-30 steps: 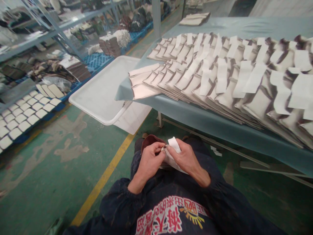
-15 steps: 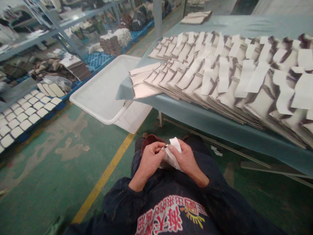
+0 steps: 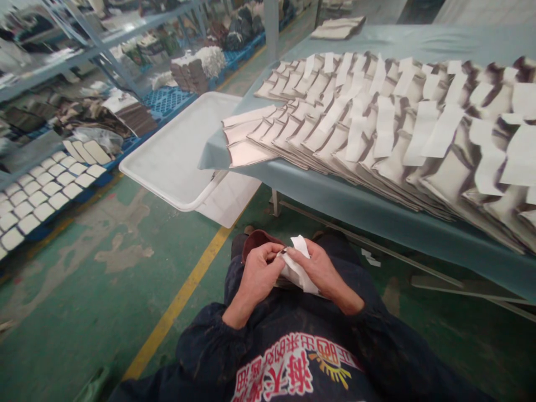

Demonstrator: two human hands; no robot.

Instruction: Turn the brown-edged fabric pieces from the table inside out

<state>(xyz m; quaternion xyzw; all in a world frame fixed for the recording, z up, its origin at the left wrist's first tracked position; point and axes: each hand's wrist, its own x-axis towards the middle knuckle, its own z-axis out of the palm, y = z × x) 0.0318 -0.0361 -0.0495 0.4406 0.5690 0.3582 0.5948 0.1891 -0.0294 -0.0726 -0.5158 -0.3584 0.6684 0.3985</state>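
Observation:
Both hands meet over my lap. My left hand [image 3: 258, 277] is closed in a pinch, thumb against forefinger, at the edge of a pale folded piece [image 3: 288, 273]; a small dark spot shows there. My right hand [image 3: 321, 271] is closed on a white strip [image 3: 298, 243], its thumb pressing from above and the strip's end sticking up past it. The strip lies along the pale piece, whose far side is hidden by my fingers. Just beyond my left hand is a reddish-brown thing [image 3: 254, 243], partly covered.
A table [image 3: 335, 192] with a blue-green cover carries overlapping rows of pale folded pieces [image 3: 326, 128], many topped with white strips. Left of it stands a white plastic tub [image 3: 167, 162]. Blue pallets [image 3: 167, 103] with stacked goods line the left. White scraps [image 3: 371, 258] lie on the floor.
My right hand has shifted slightly, its wrist a little further right and lower. The left hand keeps its pinch almost in place, and both holds stay the same.

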